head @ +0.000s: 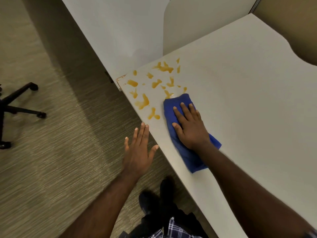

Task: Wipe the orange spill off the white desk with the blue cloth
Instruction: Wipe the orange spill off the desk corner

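Now | blue cloth (173,115): soft, light, may bunch | right hand (190,127) flat, fingers spread, pressing its middle | orange spill (142,102) wet at surface (248,83) corner | left hand (139,152) wide, empty.

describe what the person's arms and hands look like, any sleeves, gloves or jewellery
Both forearms are bare, with no sleeves reaching them. The left hand and right hand wear no gloves, and no rings, watch or bracelet show. Fingernails are short and unpainted. At the frame's bottom right corner a bit of plaid fabric may be a pushed-up sleeve, though that is uncertain.
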`<state>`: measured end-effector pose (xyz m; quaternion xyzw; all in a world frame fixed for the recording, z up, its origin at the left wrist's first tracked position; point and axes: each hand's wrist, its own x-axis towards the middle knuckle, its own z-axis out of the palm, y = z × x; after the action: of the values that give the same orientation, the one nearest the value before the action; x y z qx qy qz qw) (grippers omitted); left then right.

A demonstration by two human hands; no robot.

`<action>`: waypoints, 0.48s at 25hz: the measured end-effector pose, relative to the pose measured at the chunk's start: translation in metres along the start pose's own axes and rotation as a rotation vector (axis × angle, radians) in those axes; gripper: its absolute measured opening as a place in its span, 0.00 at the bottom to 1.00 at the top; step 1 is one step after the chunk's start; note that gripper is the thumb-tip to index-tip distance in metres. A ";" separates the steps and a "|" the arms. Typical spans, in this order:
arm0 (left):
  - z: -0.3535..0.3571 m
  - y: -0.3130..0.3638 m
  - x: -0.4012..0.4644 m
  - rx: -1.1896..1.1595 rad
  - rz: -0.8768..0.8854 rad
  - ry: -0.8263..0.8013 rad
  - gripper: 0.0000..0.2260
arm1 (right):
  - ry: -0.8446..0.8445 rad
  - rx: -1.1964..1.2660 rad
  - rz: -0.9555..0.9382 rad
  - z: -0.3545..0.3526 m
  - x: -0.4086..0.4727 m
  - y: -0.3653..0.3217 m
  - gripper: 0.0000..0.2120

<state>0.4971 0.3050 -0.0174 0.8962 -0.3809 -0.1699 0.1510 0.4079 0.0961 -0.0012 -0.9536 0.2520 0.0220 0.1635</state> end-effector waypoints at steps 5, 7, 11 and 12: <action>-0.005 0.004 -0.003 -0.025 -0.002 -0.013 0.32 | -0.005 -0.044 -0.156 0.000 -0.019 0.019 0.27; -0.009 0.005 -0.003 -0.027 0.003 -0.015 0.31 | -0.004 -0.039 -0.075 -0.007 -0.005 0.025 0.26; -0.017 0.009 -0.002 -0.034 -0.001 -0.005 0.32 | -0.005 -0.004 -0.072 0.000 0.016 -0.019 0.28; -0.017 0.011 -0.003 -0.042 -0.008 -0.003 0.32 | -0.007 -0.016 -0.127 0.005 0.011 -0.022 0.28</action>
<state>0.4960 0.3024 0.0028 0.8942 -0.3740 -0.1796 0.1685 0.4286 0.1108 -0.0009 -0.9688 0.1902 0.0167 0.1579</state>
